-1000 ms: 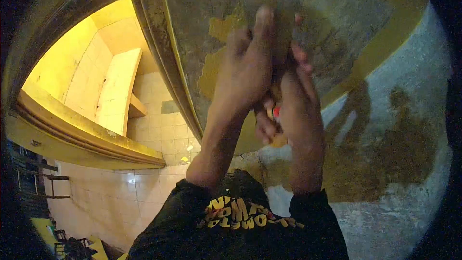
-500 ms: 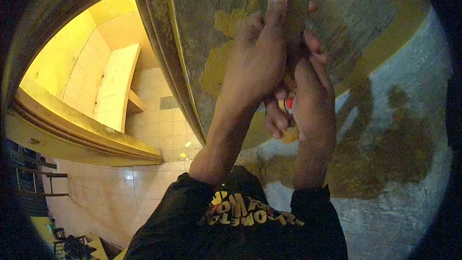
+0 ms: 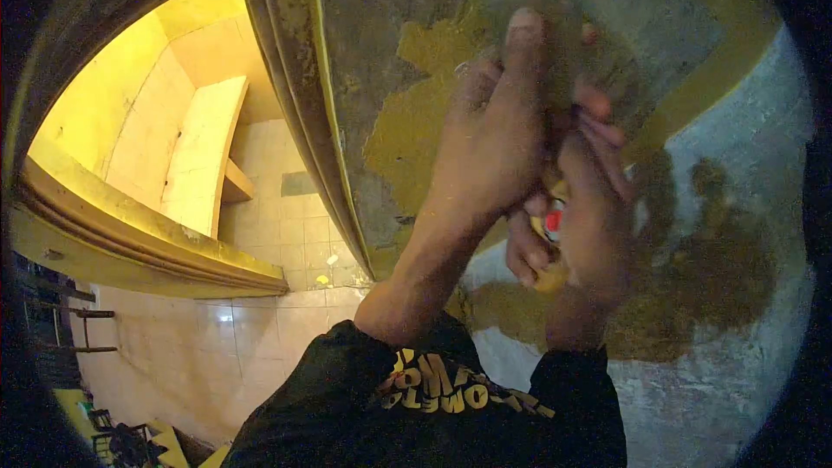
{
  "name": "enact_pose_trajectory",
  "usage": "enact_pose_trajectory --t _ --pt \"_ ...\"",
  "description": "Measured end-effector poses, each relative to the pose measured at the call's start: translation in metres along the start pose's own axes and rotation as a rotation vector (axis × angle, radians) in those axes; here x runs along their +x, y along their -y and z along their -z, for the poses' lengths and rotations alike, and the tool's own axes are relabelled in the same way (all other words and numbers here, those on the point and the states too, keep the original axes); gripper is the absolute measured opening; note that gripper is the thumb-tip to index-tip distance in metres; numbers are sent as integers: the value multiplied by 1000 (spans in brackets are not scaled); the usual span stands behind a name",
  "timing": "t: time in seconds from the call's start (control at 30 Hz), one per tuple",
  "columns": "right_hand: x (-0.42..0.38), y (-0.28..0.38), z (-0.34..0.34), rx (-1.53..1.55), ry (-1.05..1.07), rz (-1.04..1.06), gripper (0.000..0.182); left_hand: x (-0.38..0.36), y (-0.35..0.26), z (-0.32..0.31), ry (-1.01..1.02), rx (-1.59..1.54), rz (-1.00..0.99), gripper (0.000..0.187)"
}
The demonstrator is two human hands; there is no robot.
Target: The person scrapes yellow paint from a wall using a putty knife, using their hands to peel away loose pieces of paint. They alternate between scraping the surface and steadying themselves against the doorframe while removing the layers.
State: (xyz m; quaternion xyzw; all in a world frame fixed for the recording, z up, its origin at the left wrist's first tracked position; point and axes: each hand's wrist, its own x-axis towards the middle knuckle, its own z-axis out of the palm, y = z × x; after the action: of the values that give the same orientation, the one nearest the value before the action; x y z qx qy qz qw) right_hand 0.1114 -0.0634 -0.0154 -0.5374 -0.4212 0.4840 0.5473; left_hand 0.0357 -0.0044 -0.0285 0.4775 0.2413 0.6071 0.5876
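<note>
Both my hands are raised close together in front of a wall of worn grey and mustard paint (image 3: pixel 425 121). My left hand (image 3: pixel 494 139) has its thumb pointing up and its fingers curled round something dark that I cannot make out against the wall. Just right of it and slightly lower, my right hand (image 3: pixel 594 208) is closed on a yellow object (image 3: pixel 553 277) with a red spot. Its fingers hide most of that object. The upper fingertips of my right hand are close to the dark thing; whether they touch it is unclear.
At the left, a door frame (image 3: pixel 299 78) borders a brightly lit yellow room with a ledge (image 3: pixel 204 156). Pale floor tiles (image 3: pixel 208 329) extend below it. A dark rack (image 3: pixel 82 329) and jumbled items stand at the lower left. Shadows fall on the bluish wall area at the right.
Both hands have shifted right and a little downward in view, still close together. The door frame and lit room have moved slightly left.
</note>
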Motion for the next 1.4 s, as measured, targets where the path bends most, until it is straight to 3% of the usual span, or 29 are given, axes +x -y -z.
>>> enact_pose_trajectory --t 0.1,0.2,0.3,0.4,0.5,0.6,0.7,0.8,0.93,1.03,1.1,1.23,1.33,1.4 --pt "9 -4 -6 -11 201 161 27 1 -2 2 2 24 0 56" --pt "1 1 -13 70 -29 8 31 4 -18 1 -9 172 43 55" --pt "5 5 -12 76 -10 -96 33 4 -14 2 -49 277 15 55" --pt "10 -6 -10 -69 -35 58 32 5 0 2 40 -37 37 55" --pt "10 14 -12 173 65 5 32 4 -12 3 32 43 72 56" --pt "15 7 -11 14 181 38 32 6 -4 6 27 22 86 56" --pt "3 17 -13 123 -53 -103 33 1 -1 4 40 -22 106 56" --pt "-1 5 -12 248 -7 -144 34 -1 -11 5 46 -31 74 56" --pt "7 -36 -9 133 145 -84 33 -11 4 17 55 -114 124 55" --pt "10 -40 -12 83 228 151 35 -9 -13 19 58 -149 153 55" --pt "9 -25 -21 260 331 -40 36 -5 -20 22 80 -34 144 53" --pt "7 -33 -26 321 320 -10 33 -9 -12 31 124 -54 112 52" --pt "11 -35 -28 379 361 -103 31 -8 -22 31 35 148 117 51" --pt "14 -34 -32 294 356 111 29 -4 -14 35 116 47 106 49"
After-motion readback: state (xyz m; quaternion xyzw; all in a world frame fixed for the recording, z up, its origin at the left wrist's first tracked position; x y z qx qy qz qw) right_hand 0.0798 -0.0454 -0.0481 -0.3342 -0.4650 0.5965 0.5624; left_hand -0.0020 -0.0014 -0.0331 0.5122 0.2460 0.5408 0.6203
